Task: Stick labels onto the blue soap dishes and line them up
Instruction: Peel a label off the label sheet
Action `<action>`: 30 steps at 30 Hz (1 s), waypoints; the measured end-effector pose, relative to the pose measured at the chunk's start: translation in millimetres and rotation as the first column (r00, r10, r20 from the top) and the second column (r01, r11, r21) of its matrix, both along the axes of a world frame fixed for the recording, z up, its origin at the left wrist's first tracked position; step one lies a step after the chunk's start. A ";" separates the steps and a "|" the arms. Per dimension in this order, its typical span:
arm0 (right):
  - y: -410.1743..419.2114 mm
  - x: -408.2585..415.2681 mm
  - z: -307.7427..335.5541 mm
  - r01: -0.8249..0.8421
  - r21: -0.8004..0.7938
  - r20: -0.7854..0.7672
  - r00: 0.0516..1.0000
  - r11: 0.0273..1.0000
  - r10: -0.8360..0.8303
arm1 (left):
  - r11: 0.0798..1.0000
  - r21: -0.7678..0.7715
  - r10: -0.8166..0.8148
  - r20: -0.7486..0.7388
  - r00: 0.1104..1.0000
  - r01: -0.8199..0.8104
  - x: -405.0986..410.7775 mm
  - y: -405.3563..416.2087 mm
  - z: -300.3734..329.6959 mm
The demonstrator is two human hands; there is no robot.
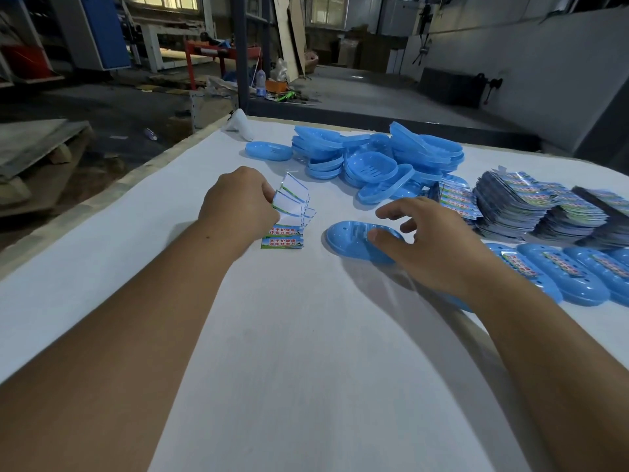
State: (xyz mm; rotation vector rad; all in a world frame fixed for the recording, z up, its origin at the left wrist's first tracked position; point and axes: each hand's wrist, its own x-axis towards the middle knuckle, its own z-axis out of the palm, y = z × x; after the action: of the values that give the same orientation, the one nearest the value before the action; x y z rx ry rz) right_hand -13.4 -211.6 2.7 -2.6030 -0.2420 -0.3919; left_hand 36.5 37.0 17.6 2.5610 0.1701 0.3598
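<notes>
Workshop floor lay behind white worktop (102, 267). Left hand (238, 202) pinched label strip (289, 212) mid-worktop. Right hand (435, 247), fingers spread, rested on bare soap dish (347, 240); labelled row (565, 274) sat at right edge. Advice: steady dish, peel one label, centre it, press flat, then butt dish against row.

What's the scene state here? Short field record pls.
left hand: grips a label strip, part peeled and curled up
right hand: fingers spread, thumb on the unlabelled soap dish
labelled soap dishes: in a row at right, labels on top
soap dish pile: at the far side, loosely heaped
label stacks: right of the pile
table: white covering
</notes>
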 end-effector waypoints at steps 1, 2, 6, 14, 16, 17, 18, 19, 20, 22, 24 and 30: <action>0.0 -0.1 0.1 -0.001 0.004 0.000 1.000 1.000 0.001 | 1.000 0.022 0.001 0.014 1.000 -0.001 -0.2 -0.3 -0.3; 0.0 -0.3 0.1 -0.002 0.004 0.000 1.000 1.000 0.002 | 0.999 0.040 0.003 0.035 0.999 -0.004 -0.2 0.0 -0.6; -0.1 -0.5 -0.4 -0.011 0.003 -0.006 1.000 1.000 0.011 | 0.995 0.103 0.002 0.084 0.996 -0.011 -1.6 -0.1 -1.0; -0.4 -0.8 -0.8 -0.012 -0.005 -0.003 1.000 1.000 0.012 | 0.982 0.189 0.003 0.067 0.998 -0.016 -2.4 -3.3 0.2; -0.4 -1.0 -0.8 -0.010 -0.002 -0.001 1.000 1.000 0.010 | 0.979 0.202 0.008 0.048 0.999 -0.018 -1.8 -3.7 -0.2; -0.1 -1.0 -0.8 -0.010 0.000 0.001 1.000 1.000 0.010 | 0.979 0.203 0.013 0.043 0.999 -0.022 -1.7 -3.5 -0.3; 0.0 -1.0 -0.9 -0.008 0.002 0.004 1.000 1.000 0.008 | 0.979 0.201 0.018 0.041 0.999 -0.026 -1.5 -3.4 -0.7; 0.2 -1.0 -0.9 -0.006 0.002 0.005 1.000 1.000 0.006 | 0.979 0.199 0.023 0.043 0.999 -0.031 -1.4 -3.3 -0.9; 0.2 -1.0 -1.0 -0.005 0.001 0.004 1.000 1.000 0.005 | 0.979 0.202 0.026 0.047 0.999 -0.035 -1.1 -3.3 -1.3; -0.1 -1.1 -0.9 -0.006 0.000 0.004 1.000 1.000 0.006 | 0.973 0.226 0.029 0.066 0.997 -0.043 -0.4 -3.3 -1.9; 0.0 -1.5 -0.4 -0.007 0.000 0.003 1.000 1.000 0.007 | 0.959 0.274 0.043 0.091 0.995 -0.066 -0.3 -3.7 -1.9; 1.9 -1.8 -0.4 0.002 -0.006 -0.004 1.000 1.000 -0.002 | 0.946 0.299 0.050 0.241 0.969 -0.123 1.8 -3.4 -0.2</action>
State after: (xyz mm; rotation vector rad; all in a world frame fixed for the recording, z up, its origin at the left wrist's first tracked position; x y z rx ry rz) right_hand -15.2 -209.7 2.4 -2.6095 -0.2398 -0.3870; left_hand 38.4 33.6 17.4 2.7990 0.1502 0.7693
